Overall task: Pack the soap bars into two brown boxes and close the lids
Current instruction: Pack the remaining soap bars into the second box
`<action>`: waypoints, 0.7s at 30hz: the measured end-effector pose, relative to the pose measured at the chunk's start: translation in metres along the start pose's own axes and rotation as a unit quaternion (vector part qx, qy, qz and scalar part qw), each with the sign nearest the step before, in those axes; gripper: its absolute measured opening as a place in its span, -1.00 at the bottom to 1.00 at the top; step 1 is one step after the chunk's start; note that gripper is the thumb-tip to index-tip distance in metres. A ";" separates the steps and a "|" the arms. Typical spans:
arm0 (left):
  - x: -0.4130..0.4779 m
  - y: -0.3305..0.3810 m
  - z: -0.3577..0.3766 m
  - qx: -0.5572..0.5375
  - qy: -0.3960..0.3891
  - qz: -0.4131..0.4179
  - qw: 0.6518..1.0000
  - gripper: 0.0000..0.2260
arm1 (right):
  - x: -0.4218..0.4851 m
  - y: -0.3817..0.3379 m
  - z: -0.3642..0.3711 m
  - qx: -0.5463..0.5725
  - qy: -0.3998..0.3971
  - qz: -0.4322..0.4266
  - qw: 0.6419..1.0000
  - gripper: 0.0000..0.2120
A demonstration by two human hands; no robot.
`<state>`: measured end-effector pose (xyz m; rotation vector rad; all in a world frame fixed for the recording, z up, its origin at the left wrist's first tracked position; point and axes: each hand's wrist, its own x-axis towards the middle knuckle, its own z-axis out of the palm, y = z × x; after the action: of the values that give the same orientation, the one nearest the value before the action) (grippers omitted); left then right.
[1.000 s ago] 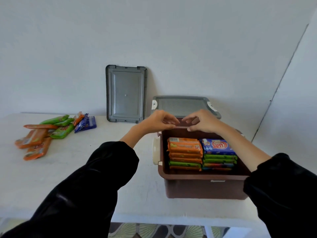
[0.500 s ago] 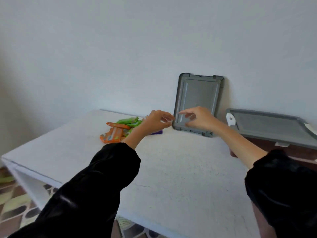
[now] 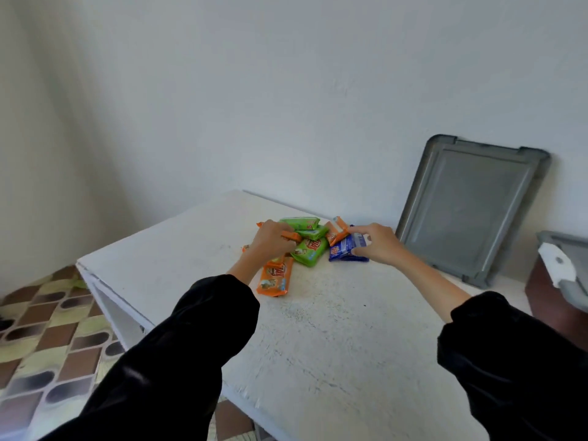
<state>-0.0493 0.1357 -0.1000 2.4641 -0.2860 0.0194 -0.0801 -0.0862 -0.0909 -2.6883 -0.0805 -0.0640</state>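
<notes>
Your right hand (image 3: 377, 246) pinches the blue soap bars (image 3: 345, 252), thumb under and fingers on top. Your left hand (image 3: 272, 241) curls round an orange soap bar (image 3: 292, 237). Green soap bars (image 3: 310, 252) lie between your hands. The brown box (image 3: 541, 289) sits well right of your right hand, past a leaning grey lid (image 3: 471, 205).

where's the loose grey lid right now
In the head view the grey lid leans against the wall at right, between the blue soap bars and the brown box.
</notes>
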 end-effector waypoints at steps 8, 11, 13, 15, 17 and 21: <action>0.029 -0.029 0.022 0.011 0.010 -0.098 0.995 -0.42 | 0.056 0.012 0.038 -0.006 0.004 0.017 1.000 -0.33; 0.043 -0.029 0.028 0.024 -0.001 -0.092 0.995 -0.37 | 0.074 0.012 0.046 -0.021 0.009 0.000 1.000 -0.41; 0.051 -0.028 0.034 0.035 -0.007 -0.093 0.995 -0.35 | 0.083 0.012 0.053 -0.032 0.006 0.001 0.999 -0.43; 0.060 -0.029 0.041 0.051 -0.008 -0.092 0.994 -0.35 | 0.091 0.013 0.059 -0.044 -0.001 0.004 0.999 -0.43; 0.068 -0.032 0.047 0.066 -0.014 -0.098 0.993 -0.33 | 0.096 0.015 0.064 -0.046 0.002 0.009 0.999 -0.45; 0.079 -0.036 0.059 0.076 -0.001 -0.117 0.990 -0.19 | 0.101 0.019 0.065 -0.055 0.022 0.013 0.998 -0.51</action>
<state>0.0324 0.1114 -0.1616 2.6335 0.0057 -0.0625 0.0239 -0.0699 -0.1518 -2.7965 -0.0297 -0.1243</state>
